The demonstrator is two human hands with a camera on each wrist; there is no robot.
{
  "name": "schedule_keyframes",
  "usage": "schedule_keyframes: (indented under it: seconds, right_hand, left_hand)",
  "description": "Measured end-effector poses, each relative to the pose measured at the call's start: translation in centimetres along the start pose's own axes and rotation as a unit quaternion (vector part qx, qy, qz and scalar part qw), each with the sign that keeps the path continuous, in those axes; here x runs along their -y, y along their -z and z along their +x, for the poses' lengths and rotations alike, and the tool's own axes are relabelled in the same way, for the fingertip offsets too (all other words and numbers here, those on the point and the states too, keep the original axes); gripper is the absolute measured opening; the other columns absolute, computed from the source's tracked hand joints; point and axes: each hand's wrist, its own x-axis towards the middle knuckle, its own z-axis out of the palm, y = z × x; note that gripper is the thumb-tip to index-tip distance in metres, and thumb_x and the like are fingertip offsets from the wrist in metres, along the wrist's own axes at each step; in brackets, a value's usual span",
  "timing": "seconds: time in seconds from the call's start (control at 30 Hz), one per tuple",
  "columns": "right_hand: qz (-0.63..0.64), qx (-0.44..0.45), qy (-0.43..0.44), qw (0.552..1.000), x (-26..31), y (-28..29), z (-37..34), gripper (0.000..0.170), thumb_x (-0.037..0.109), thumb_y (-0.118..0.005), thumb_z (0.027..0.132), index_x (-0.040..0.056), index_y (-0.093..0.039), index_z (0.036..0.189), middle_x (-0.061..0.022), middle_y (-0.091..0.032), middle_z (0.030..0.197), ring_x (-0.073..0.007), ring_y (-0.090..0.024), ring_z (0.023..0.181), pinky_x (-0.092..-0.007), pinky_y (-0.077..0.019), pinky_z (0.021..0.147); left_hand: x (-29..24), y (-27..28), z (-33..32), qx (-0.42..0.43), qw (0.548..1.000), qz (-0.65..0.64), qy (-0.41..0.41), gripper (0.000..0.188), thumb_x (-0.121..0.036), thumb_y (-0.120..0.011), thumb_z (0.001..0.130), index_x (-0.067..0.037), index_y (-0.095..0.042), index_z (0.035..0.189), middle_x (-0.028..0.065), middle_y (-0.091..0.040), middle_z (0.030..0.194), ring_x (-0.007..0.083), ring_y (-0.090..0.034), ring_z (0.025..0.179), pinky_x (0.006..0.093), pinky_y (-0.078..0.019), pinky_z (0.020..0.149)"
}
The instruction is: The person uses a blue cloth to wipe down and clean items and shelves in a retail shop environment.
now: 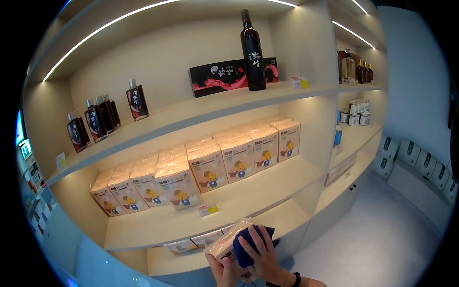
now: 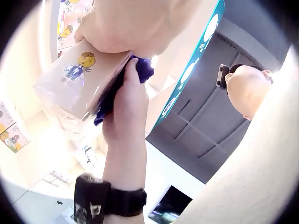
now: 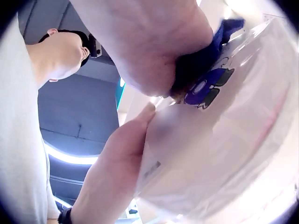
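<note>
A plastic-wrapped pack of tissues (image 1: 223,248) with a yellow cartoon figure is held up in front of the lower shelves. My left hand (image 1: 224,271) grips it by its near end, the thumb lying along the wrapper. Over its right side, my right hand (image 1: 262,257) holds a dark blue cloth (image 1: 243,248) against the pack, fingers spread across the fabric. From the left wrist, the cloth (image 2: 108,100) lies along one face of the pack (image 2: 79,88), under the right thumb. The right wrist view shows the cloth (image 3: 198,67) bunched beneath the right palm.
Rows of similar tissue packs (image 1: 206,168) stand on the middle shelf (image 1: 267,191) behind a price tag (image 1: 208,209). Above are a tall dark bottle (image 1: 253,57), a black box (image 1: 215,76) and several small bottles (image 1: 137,100). More packs (image 1: 181,246) lie on the low shelf. Cans (image 1: 356,112) stand at right.
</note>
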Motion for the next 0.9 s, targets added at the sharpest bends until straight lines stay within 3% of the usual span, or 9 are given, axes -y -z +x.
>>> schedule_keyframes:
  seconds: [0.13,0.17,0.23,0.3,0.37,0.47,0.57,0.73,0.9]
  right_hand:
    - [-0.014,0.05,0.114,0.992,1.5,-0.8,-1.1,0.067,0.019,-0.073,0.072,0.0125,-0.059,0.137,-0.0162,-0.046,0.15,-0.0435,-0.039,0.139,-0.0509,-0.0358,0.114]
    - [0.023,0.083,0.108,0.99,2.4,-0.9,-3.1,0.059,0.014,-0.055,0.088,0.0188,-0.053,0.146,-0.0099,-0.036,0.159,-0.0381,-0.03,0.147,-0.0572,-0.0269,0.116]
    - [0.047,0.064,0.084,0.993,1.9,-1.5,-4.5,0.057,0.016,-0.054,0.089,0.0215,-0.053,0.146,-0.0113,-0.035,0.16,-0.038,-0.029,0.147,-0.0581,-0.0251,0.118]
    - [0.102,-0.064,0.047,0.992,-0.9,-2.7,-3.2,0.065,0.007,-0.069,0.072,0.0107,-0.059,0.136,-0.0168,-0.049,0.147,-0.0428,-0.041,0.137,-0.0492,-0.0354,0.114]
    - [0.163,-0.121,-0.05,0.978,-0.4,0.5,-1.3,0.064,-0.006,-0.055,0.072,0.0063,-0.058,0.134,-0.0191,-0.05,0.144,-0.0423,-0.048,0.131,-0.0478,-0.0352,0.113]
    - [0.145,-0.042,0.056,0.987,0.9,1.9,-1.1,0.059,0.007,-0.065,0.075,0.0095,-0.059,0.134,-0.0134,-0.05,0.148,-0.0365,-0.047,0.135,-0.0463,-0.037,0.112]
    - [0.135,0.046,0.098,0.985,4.5,2.3,-1.9,0.063,0.012,-0.072,0.074,0.0153,-0.058,0.135,-0.0067,-0.051,0.148,-0.0307,-0.048,0.135,-0.0436,-0.0424,0.109]
    - [0.109,0.065,0.06,0.99,4.5,2.8,-3.2,0.067,0.013,-0.076,0.072,0.0147,-0.056,0.136,-0.0064,-0.05,0.148,-0.0305,-0.048,0.134,-0.044,-0.0408,0.109]
    - [0.16,0.022,0.103,0.982,10.0,1.2,-7.6,0.053,0.015,-0.07,0.081,0.0178,-0.062,0.133,-0.0033,-0.052,0.148,-0.0303,-0.045,0.138,-0.044,-0.0392,0.111]
  left_hand:
    - [-0.9,0.8,0.8,-0.025,0.999,0.035,-0.009,0.062,-0.041,-0.041,0.108,0.002,-0.03,0.151,0.0174,-0.046,0.143,0.0251,-0.045,0.13,0.0367,-0.0356,0.111]
    - [-1.6,0.9,0.9,-0.033,0.999,0.037,-0.007,0.063,-0.041,-0.04,0.109,0.002,-0.028,0.152,0.0177,-0.046,0.144,0.0254,-0.045,0.13,0.0366,-0.0356,0.111]
    - [-3.0,0.9,0.8,-0.043,0.999,0.008,-0.012,0.059,-0.041,-0.045,0.107,0.002,-0.036,0.146,0.0155,-0.051,0.137,0.0244,-0.05,0.123,0.0381,-0.0407,0.106]
    - [-3.4,1.2,0.5,-0.003,0.999,0.0,-0.05,0.054,-0.04,-0.049,0.106,0.001,-0.041,0.139,0.0122,-0.054,0.128,0.0241,-0.054,0.113,0.0401,-0.0458,0.097]
    - [-2.4,2.4,-0.6,0.001,0.999,0.002,-0.042,0.055,-0.039,-0.058,0.101,0.001,-0.044,0.135,0.0147,-0.055,0.119,0.0292,-0.055,0.106,0.0421,-0.0474,0.09]
    - [-1.8,3.5,-1.2,0.097,0.955,0.21,-0.186,0.063,-0.046,-0.069,0.089,0.0,-0.052,0.127,0.0234,-0.053,0.115,0.0404,-0.055,0.105,0.0438,-0.0468,0.091]
    - [-0.4,3.9,-3.2,0.143,0.976,0.065,-0.151,0.078,-0.053,-0.062,0.092,0.005,-0.038,0.137,0.0249,-0.052,0.125,0.0356,-0.056,0.114,0.0466,-0.0455,0.099]
    - [-0.1,8.5,-6.2,0.174,0.944,0.251,-0.125,0.083,-0.04,-0.07,0.09,0.004,-0.028,0.146,0.0208,-0.045,0.141,0.0296,-0.046,0.13,0.0413,-0.0407,0.106]
    - [-3.1,7.3,-9.4,0.039,0.986,0.114,-0.117,0.051,-0.028,-0.066,0.096,-0.001,-0.041,0.132,0.0111,-0.06,0.116,0.0192,-0.059,0.107,0.0322,-0.0489,0.091]
